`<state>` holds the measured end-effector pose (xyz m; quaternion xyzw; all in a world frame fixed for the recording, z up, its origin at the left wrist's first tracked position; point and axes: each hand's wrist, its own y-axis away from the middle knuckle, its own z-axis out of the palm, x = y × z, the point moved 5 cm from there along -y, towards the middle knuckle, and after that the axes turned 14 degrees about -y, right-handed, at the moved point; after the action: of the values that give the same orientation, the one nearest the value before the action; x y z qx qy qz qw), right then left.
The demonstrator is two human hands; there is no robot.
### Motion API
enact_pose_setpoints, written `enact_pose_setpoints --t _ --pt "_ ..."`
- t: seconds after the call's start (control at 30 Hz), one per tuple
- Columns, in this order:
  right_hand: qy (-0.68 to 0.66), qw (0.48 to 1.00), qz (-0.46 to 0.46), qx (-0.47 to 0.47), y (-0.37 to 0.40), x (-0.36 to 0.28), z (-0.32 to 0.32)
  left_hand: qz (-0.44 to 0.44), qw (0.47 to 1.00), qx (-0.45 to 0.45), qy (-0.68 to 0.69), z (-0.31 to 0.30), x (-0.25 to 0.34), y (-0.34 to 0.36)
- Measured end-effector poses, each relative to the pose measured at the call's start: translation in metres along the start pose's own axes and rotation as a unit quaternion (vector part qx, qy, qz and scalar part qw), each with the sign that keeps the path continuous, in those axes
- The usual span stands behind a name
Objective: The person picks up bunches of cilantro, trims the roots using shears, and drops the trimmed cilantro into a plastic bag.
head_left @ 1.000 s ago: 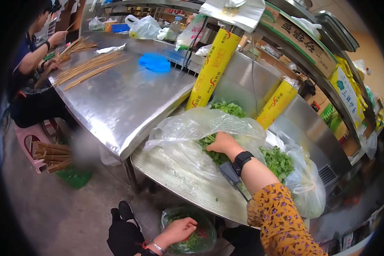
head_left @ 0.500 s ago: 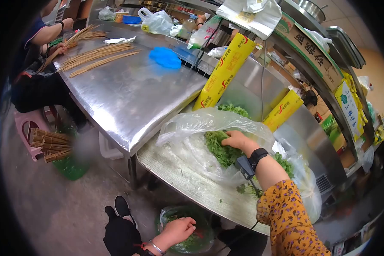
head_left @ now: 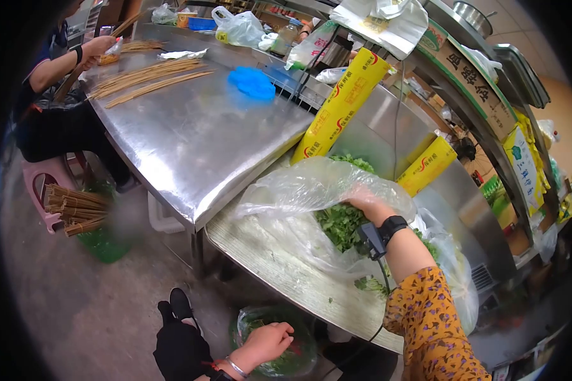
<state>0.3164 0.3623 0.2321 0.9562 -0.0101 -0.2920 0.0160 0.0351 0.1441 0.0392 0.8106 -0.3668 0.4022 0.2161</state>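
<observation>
My right hand (head_left: 367, 202) reaches into a clear plastic bag (head_left: 279, 197) on the pale tabletop, over leafy greens (head_left: 340, 227). Its fingers lie partly behind the plastic, so their grip is hidden. My left hand (head_left: 270, 341) hangs low, above a bin lined with a clear bag (head_left: 305, 355) that has green scraps in it. The fingers of that hand are curled together, and whether anything is between them is too small to tell. More greens show behind the bag and beside my right wrist.
A steel table (head_left: 197, 133) adjoins at the left, with wooden sticks (head_left: 146, 79) and blue plastic (head_left: 252, 82) on it. Another person's hand (head_left: 100, 46) is at its far left. Yellow boxes (head_left: 343, 105) lean behind the greens. A pink stool (head_left: 35, 184) stands on the floor.
My right hand has moved slightly up and right, and its fingers have slipped behind the plastic. The bag's upper film has shifted over it. The other person's hand has risen.
</observation>
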Motion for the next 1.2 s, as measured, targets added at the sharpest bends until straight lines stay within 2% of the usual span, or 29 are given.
enact_pose_setpoints --t 0.03,0.07,0.13,0.17,0.27,0.33,0.47,0.53,0.57,0.63,0.67,0.73,0.8,0.87,0.9,0.93,1.0,1.03,1.07,1.13,1.17,1.2 --pt "-0.111 0.993 0.024 0.023 0.007 0.016 -0.004 -0.002 1.0 -0.002 -0.003 0.0 0.0 0.0" --pt "-0.11 0.993 0.024 0.021 0.003 0.026 -0.005 -0.002 1.0 -0.002 -0.002 0.001 -0.001 0.001" --pt "-0.236 0.951 0.196 0.033 0.006 0.035 -0.002 0.003 1.0 0.005 -0.007 0.004 -0.004 -0.001" --pt "-0.235 0.951 0.197 0.032 0.009 0.032 0.0 0.002 1.0 0.005 -0.006 0.005 -0.005 -0.001" --pt "-0.226 0.961 0.156 -0.009 0.019 0.01 0.014 0.001 1.0 0.007 -0.011 0.005 -0.006 0.0" --pt "-0.049 0.997 -0.008 -0.052 0.019 -0.022 0.019 0.006 1.0 0.011 -0.018 0.004 -0.005 -0.001" --pt "0.01 0.999 -0.013 -0.047 0.018 -0.023 0.029 0.002 1.0 0.015 -0.028 0.007 -0.006 -0.002" --pt "0.131 0.991 -0.03 -0.021 0.006 -0.017 0.037 0.005 0.999 0.02 -0.042 0.005 -0.004 0.0" --pt "0.13 0.991 -0.03 -0.024 0.006 -0.011 0.037 0.003 0.999 0.019 -0.041 0.006 -0.007 0.001" --pt "0.056 0.991 -0.054 -0.112 0.026 -0.046 0.034 0.013 0.998 0.029 -0.052 0.008 -0.011 -0.002" --pt "0.057 0.991 -0.052 -0.112 0.035 -0.059 0.029 0.015 0.998 0.028 -0.051 0.008 -0.011 -0.003" --pt "0.077 0.958 0.013 -0.277 0.059 -0.076 0.041 0.004 0.999 0.018 -0.047 0.008 -0.012 -0.001" --pt "0.119 0.953 0.009 -0.277 0.078 -0.082 0.042 0.006 0.998 0.017 -0.055 0.01 -0.014 -0.002" --pt "0.104 0.946 -0.201 -0.232 0.098 -0.105 0.034 0.007 0.998 0.016 -0.065 0.014 -0.018 -0.002" --pt "0.063 0.959 -0.239 -0.14 0.105 -0.108 0.021 0.007 0.997 0.019 -0.069 0.016 -0.02 -0.002" --pt "0.063 0.959 -0.241 -0.139 0.108 -0.106 0.015 0.006 0.997 0.023 -0.074 0.018 -0.022 -0.002" --pt "0.063 0.956 -0.284 0.023 0.113 -0.103 -0.011 0.007 0.996 0.023 -0.084 0.023 -0.024 0.0" --pt "-0.036 0.971 -0.237 0.02 0.113 -0.094 -0.018 -0.005 0.995 0.016 -0.098 0.026 -0.027 0.001" --pt "-0.036 0.97 -0.237 0.024 0.115 -0.09 -0.022 -0.016 0.994 0.01 -0.112 0.027 -0.029 0.001" --pt "-0.228 0.962 -0.099 0.113 0.117 -0.086 -0.036 -0.017 0.992 0.013 -0.124 0.032 -0.031 0.0" --pt "-0.154 0.976 -0.118 0.099 0.122 -0.088 -0.035 -0.018 0.992 0.01 -0.127 0.034 -0.033 0.001" --pt "-0.157 0.975 -0.118 0.104 0.127 -0.09 -0.033 -0.018 0.991 0.004 -0.13 0.034 -0.033 0.005"
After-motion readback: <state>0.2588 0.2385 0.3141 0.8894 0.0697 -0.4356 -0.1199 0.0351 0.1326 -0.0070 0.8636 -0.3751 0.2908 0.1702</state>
